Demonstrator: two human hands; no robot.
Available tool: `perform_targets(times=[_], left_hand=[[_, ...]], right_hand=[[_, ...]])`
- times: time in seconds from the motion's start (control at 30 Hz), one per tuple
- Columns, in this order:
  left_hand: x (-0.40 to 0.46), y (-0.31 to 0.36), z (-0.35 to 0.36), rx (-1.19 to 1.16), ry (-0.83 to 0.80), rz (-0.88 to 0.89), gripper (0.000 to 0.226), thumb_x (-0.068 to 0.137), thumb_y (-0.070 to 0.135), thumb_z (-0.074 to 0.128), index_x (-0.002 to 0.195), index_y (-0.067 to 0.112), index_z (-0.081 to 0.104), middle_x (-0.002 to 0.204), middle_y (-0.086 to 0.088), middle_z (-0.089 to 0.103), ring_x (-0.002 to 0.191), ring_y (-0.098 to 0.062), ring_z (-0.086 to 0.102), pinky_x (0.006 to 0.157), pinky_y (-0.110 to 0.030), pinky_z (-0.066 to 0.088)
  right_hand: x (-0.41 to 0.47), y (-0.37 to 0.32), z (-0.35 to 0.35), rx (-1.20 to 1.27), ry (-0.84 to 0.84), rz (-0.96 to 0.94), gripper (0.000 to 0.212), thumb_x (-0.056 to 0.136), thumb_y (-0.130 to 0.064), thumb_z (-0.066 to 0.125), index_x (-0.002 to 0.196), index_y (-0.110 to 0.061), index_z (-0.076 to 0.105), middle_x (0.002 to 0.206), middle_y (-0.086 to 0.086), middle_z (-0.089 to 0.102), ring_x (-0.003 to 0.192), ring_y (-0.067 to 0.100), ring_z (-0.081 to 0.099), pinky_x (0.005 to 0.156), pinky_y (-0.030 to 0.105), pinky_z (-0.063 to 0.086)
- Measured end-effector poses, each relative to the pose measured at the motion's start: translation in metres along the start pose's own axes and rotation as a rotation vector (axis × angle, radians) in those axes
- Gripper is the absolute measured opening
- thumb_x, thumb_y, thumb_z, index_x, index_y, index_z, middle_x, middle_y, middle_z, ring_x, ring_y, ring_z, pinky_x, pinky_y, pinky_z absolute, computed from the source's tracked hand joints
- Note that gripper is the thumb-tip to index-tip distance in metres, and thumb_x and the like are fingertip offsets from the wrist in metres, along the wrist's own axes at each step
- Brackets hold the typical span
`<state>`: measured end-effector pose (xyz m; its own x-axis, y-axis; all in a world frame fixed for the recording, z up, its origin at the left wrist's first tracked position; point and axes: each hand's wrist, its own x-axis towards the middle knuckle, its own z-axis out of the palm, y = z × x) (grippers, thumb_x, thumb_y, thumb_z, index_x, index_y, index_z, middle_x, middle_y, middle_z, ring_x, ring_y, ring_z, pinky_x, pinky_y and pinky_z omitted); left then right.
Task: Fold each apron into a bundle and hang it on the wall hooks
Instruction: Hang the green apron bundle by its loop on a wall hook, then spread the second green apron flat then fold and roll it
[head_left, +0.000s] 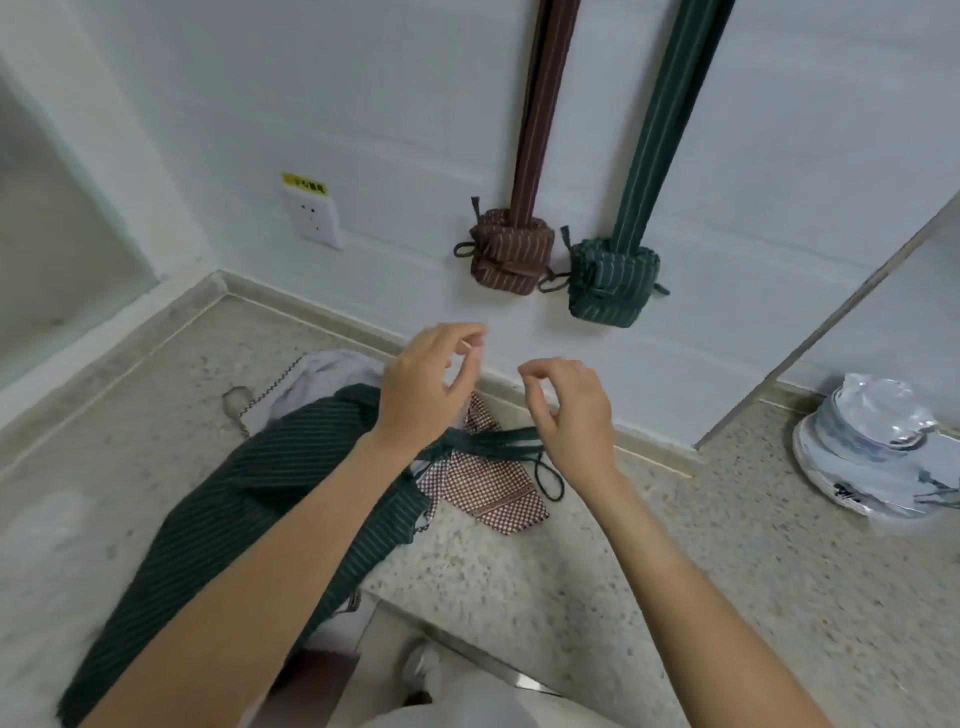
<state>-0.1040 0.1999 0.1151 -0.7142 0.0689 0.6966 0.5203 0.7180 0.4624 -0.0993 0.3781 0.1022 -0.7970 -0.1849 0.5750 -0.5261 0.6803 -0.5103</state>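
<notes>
Both hands hover above the worktop (519, 582), left hand (423, 387) and right hand (571, 415) loosely curled, holding nothing. The green apron (249, 499) lies beneath them, its strap (493, 444) between the wrists.

Single head view, looking forward and down (steeply), close over countertop (519, 582), facing wall (363, 130)

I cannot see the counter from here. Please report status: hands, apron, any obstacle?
Both hands, left and right, loosely curled above counter, holding nothing. Dark green striped apron unfolded, atop checked cloth. Two bundles, brown and green, already hung.
</notes>
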Motion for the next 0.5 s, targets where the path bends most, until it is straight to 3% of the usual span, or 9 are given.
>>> perform_targets(times=[0.1, 0.2, 0.33, 0.4, 0.5], left_hand=[[-0.082, -0.035, -0.032, 0.157, -0.113, -0.258, 0.024, 0.091, 0.029, 0.050, 0.110, 0.021, 0.062, 0.095, 0.010, 0.067, 0.084, -0.006, 0.060, 0.069, -0.029, 0.054], [-0.157, -0.064, -0.067, 0.290, -0.255, -0.552, 0.031, 0.088, 0.025, 0.060, 0.119, 0.021, 0.058, 0.110, 0.006, 0.064, 0.103, -0.015, 0.056, 0.085, -0.039, 0.050], [-0.224, -0.094, -0.113, 0.363, -0.368, -0.983, 0.062, 0.088, 0.036, 0.061, 0.141, 0.016, 0.037, 0.142, -0.005, 0.043, 0.130, -0.025, 0.038, 0.104, -0.038, 0.037], [-0.244, -0.111, -0.127, 0.362, -0.366, -1.091, 0.075, 0.086, 0.041, 0.063, 0.146, 0.015, 0.027, 0.149, -0.005, 0.032, 0.136, -0.024, 0.030, 0.110, -0.039, 0.031], [-0.252, -0.138, -0.135, 0.376, -0.358, -1.100, 0.084, 0.084, 0.045, 0.064, 0.148, 0.016, 0.018, 0.153, -0.004, 0.023, 0.139, -0.024, 0.023, 0.113, -0.041, 0.026]], right_hand=[[-0.030, -0.017, 0.040, 0.100, -0.463, 0.006, 0.021, 0.091, -0.018, 0.054, 0.110, -0.015, 0.062, 0.092, -0.001, 0.070, 0.081, 0.017, 0.065, 0.073, 0.035, 0.051], [-0.053, -0.030, 0.073, 0.088, -0.793, -0.012, 0.028, 0.090, -0.018, 0.058, 0.118, -0.017, 0.060, 0.113, 0.000, 0.066, 0.104, 0.019, 0.058, 0.087, 0.026, 0.042], [-0.066, -0.048, 0.118, 0.033, -0.926, -0.013, 0.039, 0.090, -0.025, 0.060, 0.128, -0.020, 0.052, 0.142, 0.006, 0.038, 0.128, 0.027, 0.037, 0.106, 0.035, 0.032], [-0.061, -0.058, 0.145, 0.026, -0.934, -0.016, 0.046, 0.088, -0.026, 0.063, 0.131, -0.020, 0.048, 0.149, 0.007, 0.028, 0.133, 0.029, 0.029, 0.109, 0.039, 0.027], [-0.039, -0.062, 0.182, -0.059, -0.941, -0.086, 0.056, 0.084, -0.025, 0.066, 0.135, -0.021, 0.042, 0.153, 0.007, 0.019, 0.137, 0.031, 0.022, 0.111, 0.046, 0.025]])
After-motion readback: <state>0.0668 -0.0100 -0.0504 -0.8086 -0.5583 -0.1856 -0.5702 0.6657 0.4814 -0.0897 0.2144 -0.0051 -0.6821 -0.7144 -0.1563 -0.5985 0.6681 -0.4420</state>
